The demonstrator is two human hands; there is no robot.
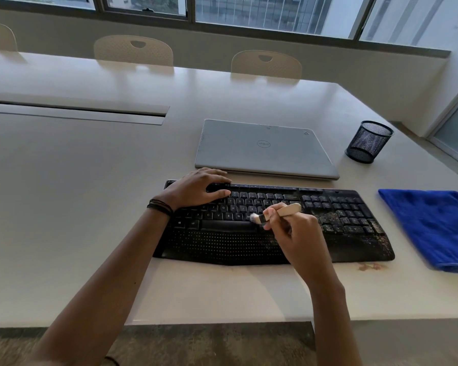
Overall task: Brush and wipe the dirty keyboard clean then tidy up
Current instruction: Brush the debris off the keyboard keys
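Black keyboard (249, 231) lies on the white table (77, 207), crumbs thick over its right-end keys and palm rest. Right hand (294, 233) is curled round a small wooden-handled brush (275, 212), bristles pointing left and touching the keys just above the space bar; wrist bent, forearm coming up from the bottom edge. Left hand (196, 188) lies flat, fingers relaxed and spread, on the keyboard's upper-left corner, holding nothing; dark bands on that wrist. Brush ferrule is partly hidden by fingers, bristles blurred. Right of the brush hand: folded blue cloth (431, 228). Beyond both hands: closed laptop (262, 149), mesh pen cup (369, 141). Loose crumbs (369, 266) on the table near the keyboard's front right corner.
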